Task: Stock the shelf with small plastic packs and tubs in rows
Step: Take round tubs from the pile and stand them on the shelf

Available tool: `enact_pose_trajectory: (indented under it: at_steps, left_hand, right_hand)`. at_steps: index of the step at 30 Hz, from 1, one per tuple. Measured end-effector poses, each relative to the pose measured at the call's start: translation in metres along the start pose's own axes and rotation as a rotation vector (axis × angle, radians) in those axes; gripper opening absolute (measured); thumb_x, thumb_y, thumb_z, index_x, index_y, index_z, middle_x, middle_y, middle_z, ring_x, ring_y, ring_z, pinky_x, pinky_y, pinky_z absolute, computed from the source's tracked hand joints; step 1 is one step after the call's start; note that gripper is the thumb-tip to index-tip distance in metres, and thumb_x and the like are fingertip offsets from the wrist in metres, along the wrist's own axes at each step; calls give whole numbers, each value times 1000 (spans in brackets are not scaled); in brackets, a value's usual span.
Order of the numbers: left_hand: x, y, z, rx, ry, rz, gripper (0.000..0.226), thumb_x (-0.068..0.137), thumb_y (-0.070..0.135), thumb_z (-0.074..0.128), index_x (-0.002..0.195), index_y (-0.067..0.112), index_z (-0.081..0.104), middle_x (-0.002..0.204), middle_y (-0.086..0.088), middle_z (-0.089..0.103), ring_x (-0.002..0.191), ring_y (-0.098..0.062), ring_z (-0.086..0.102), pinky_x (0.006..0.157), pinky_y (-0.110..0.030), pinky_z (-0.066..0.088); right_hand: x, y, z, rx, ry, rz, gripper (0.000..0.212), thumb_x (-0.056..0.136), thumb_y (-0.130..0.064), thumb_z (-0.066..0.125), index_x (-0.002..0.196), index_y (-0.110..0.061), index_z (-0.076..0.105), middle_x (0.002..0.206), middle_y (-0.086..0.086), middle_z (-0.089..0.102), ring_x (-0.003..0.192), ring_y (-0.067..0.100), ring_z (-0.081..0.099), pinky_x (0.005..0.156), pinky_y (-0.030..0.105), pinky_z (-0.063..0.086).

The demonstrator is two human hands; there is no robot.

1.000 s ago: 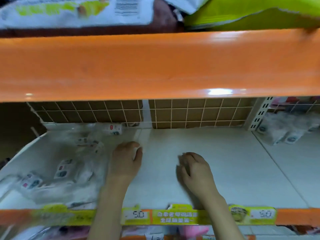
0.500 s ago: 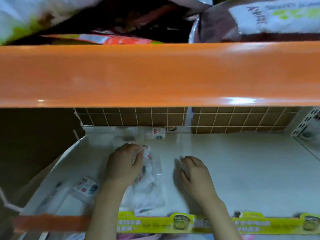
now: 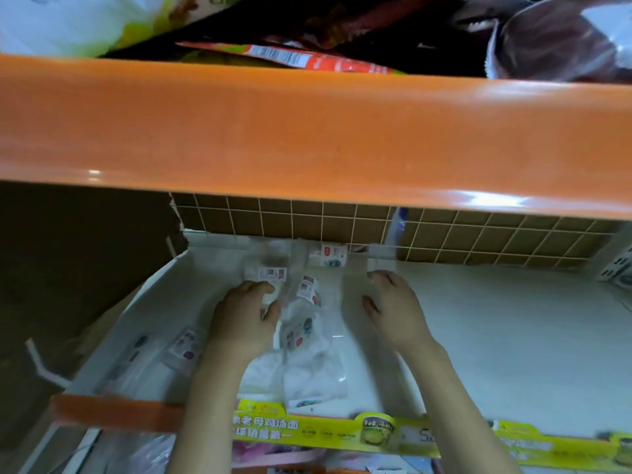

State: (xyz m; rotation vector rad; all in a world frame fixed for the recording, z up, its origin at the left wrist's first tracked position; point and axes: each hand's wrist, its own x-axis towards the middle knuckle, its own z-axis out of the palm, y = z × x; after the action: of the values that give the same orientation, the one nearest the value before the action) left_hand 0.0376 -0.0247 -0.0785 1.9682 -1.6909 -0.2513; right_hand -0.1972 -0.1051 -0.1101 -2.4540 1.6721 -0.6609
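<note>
Shelf bay, as I read it from the head view:

- White shelf (image 3: 496, 354): tiled mesh backing (image 3: 307, 224) at the far edge, yellow-green price strip (image 3: 342, 429) along the near lip, orange beam (image 3: 307, 131) overhead with bagged goods (image 3: 564, 39) above it.
- Left hand (image 3: 244, 319): palm down at left of centre, fingers curled over the far end of a clear plastic pack (image 3: 307, 340) with white contents. I judge it gripped, though blur hides the exact finger contact.
- Right hand (image 3: 393, 309): just right of that pack, fingers loosely bent, thumb toward the pack's clear edge. I cannot tell whether it touches; nothing visibly held.
- More packs: one at the far edge against the backing (image 3: 330, 256), one just beyond the left fingertips (image 3: 270, 273), several lying at near left (image 3: 184, 347).
</note>
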Motion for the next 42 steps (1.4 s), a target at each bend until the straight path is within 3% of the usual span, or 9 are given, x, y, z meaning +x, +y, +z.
enact_pose_trajectory:
  at_steps: [6, 11, 15, 19, 28, 32, 35, 40, 42]
  left_hand:
    - [-5, -14, -9, 19, -18, -79, 39, 93, 34, 53, 127, 14, 56, 129, -7, 54, 119, -26, 49, 98, -35, 40]
    - [-20, -25, -14, 37, 20, -87, 39, 92, 30, 56, 128, 15, 54, 128, -5, 55, 119, -24, 49, 100, -35, 38]
    - [-24, -32, -15, 44, 45, -87, 40, 92, 31, 57, 128, 15, 54, 129, -5, 55, 119, -24, 50, 101, -36, 39]
    - [-16, -34, -10, 84, -4, -82, 46, 93, 32, 54, 135, 16, 46, 136, -4, 48, 125, -23, 45, 103, -36, 36]
    - [50, -19, 10, 198, -128, 36, 56, 88, 22, 58, 140, 14, 39, 140, -9, 41, 126, -28, 41, 102, -37, 39]
    - [71, -15, 11, 301, -139, 50, 60, 86, 15, 58, 141, 14, 35, 138, -12, 39, 126, -30, 37, 97, -37, 38]
    - [81, -16, 10, 401, -159, 52, 60, 86, 20, 62, 140, 14, 37, 131, -13, 42, 120, -29, 41, 92, -36, 39]
    - [89, -15, 13, 488, -209, 46, 55, 85, 20, 61, 136, 15, 39, 130, -11, 41, 121, -28, 39, 94, -38, 37]
    - [90, -17, 16, 521, -203, 54, 55, 85, 18, 60, 136, 16, 39, 131, -10, 40, 122, -28, 38, 94, -39, 37]
  right_hand:
    - [66, -21, 4, -107, -59, -152, 53, 83, -20, 66, 130, -7, 44, 128, 11, 48, 114, 28, 49, 90, 36, 42]
    - [97, -31, 22, -157, -216, -144, 70, 83, -22, 65, 143, -11, 31, 144, 12, 35, 125, 31, 43, 97, 36, 39]
    - [100, -33, 31, -206, -240, -167, 70, 83, -27, 63, 142, -11, 28, 142, 10, 31, 131, 27, 31, 98, 33, 31]
    - [98, -27, 33, -234, -237, -86, 69, 82, -36, 64, 139, -12, 35, 136, 13, 33, 126, 31, 34, 98, 38, 33]
    - [51, 10, 14, -149, 10, -84, 57, 75, -39, 71, 123, -12, 54, 110, 9, 59, 95, 29, 56, 75, 36, 46]
    - [24, 16, -4, 9, 139, -49, 58, 67, -24, 82, 118, -8, 59, 99, 10, 64, 83, 30, 61, 70, 35, 49]
    - [4, 13, -15, 71, 224, -50, 54, 64, -18, 83, 111, -3, 62, 98, 14, 65, 84, 35, 61, 73, 36, 48]
    - [-24, 9, -21, 169, 216, 35, 60, 72, -40, 61, 118, -3, 58, 108, 12, 62, 97, 32, 58, 82, 30, 42]
    - [-32, 8, -22, 221, 222, 76, 60, 72, -38, 61, 121, -5, 56, 112, 12, 59, 100, 30, 56, 83, 26, 39]
